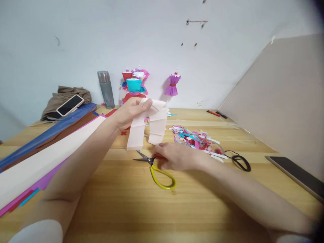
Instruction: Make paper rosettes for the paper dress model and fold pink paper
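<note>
My left hand [138, 107] is closed on the top of a pale, creased paper strip [158, 125], pinching it between thumb and fingers above the table. The strip folds over at the hand, and its two ends hang down side by side. Lower and to the right, my right hand [177, 156] has its fingers curled round the far handle of a pair of scissors [162, 185]. The scissors' blades are apart and point left, and their yellow near loop lies in plain sight. My right fingers hide most of the other handle.
A heap of colourful paper scraps [194, 138] lies right of centre, beside a black cord [241, 163]. Long paper sheets [58, 148] cover the left side. Small paper-dressed figures [133, 86], a bottle [106, 89] and a phone [70, 105] are at the back.
</note>
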The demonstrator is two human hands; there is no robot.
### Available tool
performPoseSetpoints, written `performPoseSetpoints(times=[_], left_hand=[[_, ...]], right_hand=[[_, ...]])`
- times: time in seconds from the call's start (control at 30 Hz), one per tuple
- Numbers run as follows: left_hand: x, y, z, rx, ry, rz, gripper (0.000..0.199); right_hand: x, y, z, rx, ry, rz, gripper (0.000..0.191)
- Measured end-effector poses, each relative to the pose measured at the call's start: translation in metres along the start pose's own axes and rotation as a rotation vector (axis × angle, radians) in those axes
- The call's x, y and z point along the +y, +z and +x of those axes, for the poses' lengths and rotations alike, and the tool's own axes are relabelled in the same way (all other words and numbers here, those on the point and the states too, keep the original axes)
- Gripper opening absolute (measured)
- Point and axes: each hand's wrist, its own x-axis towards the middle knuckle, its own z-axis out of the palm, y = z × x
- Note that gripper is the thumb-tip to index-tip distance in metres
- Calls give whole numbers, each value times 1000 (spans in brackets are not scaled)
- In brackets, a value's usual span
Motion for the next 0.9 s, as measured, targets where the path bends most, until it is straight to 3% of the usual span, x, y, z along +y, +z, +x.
performPoseSetpoints(times=[0.13,0.2,0.43,0.53,0.67,0.8,0.9], left_hand=[[0,5,4,2,-61,-163,55],[1,5,4,-12,-94,-197,57],[1,-2,1,-80,-118,-175,68],[2,-4,0,-75,-129,-167,74],[3,-5,1,-49,-90,-182,78],[3,-5,3,-4,3,-197,77],[2,-4,3,21,62,-163,75]], right_hand=[[-5,19,-9,4,-1,-65,80],[-5,24,-12,13,-18,-119,85],[-4,21,-14,43,-107,-107,54],[5,8,-24,39,-152,22,46],[23,-12,-39,19,-263,294,50],[37,-26,-49,180,-303,481,51],[44,-31,-53,267,-236,514,36]])
